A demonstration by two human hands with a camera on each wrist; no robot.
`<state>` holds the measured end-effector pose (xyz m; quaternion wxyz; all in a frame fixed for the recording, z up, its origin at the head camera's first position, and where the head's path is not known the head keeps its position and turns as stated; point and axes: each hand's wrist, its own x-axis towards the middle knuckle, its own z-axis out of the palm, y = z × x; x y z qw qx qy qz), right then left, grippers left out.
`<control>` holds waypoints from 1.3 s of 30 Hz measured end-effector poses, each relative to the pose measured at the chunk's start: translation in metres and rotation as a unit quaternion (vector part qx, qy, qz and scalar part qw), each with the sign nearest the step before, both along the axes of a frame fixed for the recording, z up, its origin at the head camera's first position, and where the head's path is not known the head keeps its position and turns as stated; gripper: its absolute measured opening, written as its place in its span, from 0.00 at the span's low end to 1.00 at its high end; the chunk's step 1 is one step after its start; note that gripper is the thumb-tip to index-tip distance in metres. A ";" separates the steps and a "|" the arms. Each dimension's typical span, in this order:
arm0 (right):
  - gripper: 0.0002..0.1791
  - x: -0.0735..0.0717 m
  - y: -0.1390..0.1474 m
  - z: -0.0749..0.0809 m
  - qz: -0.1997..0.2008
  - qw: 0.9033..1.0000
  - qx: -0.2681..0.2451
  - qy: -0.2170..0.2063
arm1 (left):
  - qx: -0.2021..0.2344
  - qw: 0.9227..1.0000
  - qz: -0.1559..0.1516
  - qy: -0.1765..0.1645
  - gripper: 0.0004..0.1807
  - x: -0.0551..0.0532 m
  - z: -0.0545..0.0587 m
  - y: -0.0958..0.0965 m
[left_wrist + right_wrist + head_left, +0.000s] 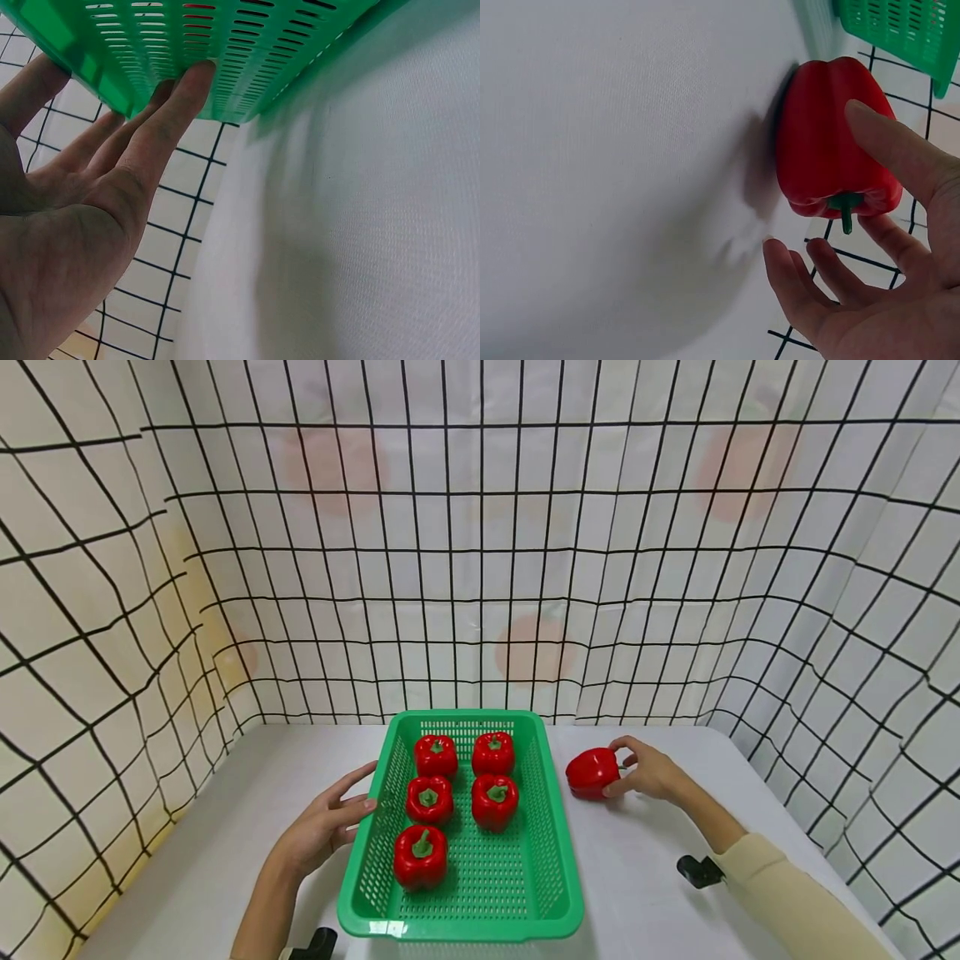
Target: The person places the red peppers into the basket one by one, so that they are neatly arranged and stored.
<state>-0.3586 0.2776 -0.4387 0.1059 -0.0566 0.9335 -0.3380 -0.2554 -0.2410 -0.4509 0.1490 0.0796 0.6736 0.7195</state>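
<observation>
A red bell pepper (592, 773) lies on its side on the white table, right of the green basket (558, 860). My right hand (651, 773) holds it by the stem end, thumb on the near side and index finger on the far side. In the right wrist view the pepper (829, 142) has its green stem toward the palm; the other fingers (784, 281) hang loose, off it. My left hand (322, 827) touches the basket's left wall with extended fingers, seen from below in the left wrist view (142, 157). Several red bell peppers (421, 857) stand stem up inside the basket.
A black wire grid (480, 600) over white sheeting encloses the table at the back and both sides. The white tablecloth (637, 877) extends on both sides of the basket. Black wrist-worn devices (700, 872) sit below each hand.
</observation>
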 end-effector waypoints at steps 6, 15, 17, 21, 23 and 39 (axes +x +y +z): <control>0.45 0.002 -0.002 0.000 0.017 0.999 0.007 0.027 | 0.000 1.000 -0.002 -0.001 0.42 0.001 0.001 0.000; 0.43 0.011 -0.005 0.008 0.027 0.998 0.010 0.047 | -0.002 1.000 -0.006 -0.003 0.41 0.001 0.001 -0.001; 0.44 0.013 -0.006 0.008 0.027 0.999 0.015 0.044 | -0.003 1.000 -0.005 -0.002 0.41 0.001 0.001 -0.001; 0.45 0.017 -0.006 0.009 0.025 0.998 0.021 0.045 | -0.003 1.000 -0.008 0.000 0.42 0.000 0.000 -0.001; 0.46 0.018 -0.006 0.010 0.028 0.998 0.025 0.053 | -0.002 1.000 -0.010 0.000 0.42 0.000 0.000 -0.001; 0.45 0.030 -0.019 0.004 -0.007 0.992 0.057 0.116 | 0.002 1.000 -0.008 -0.001 0.42 0.001 0.000 -0.001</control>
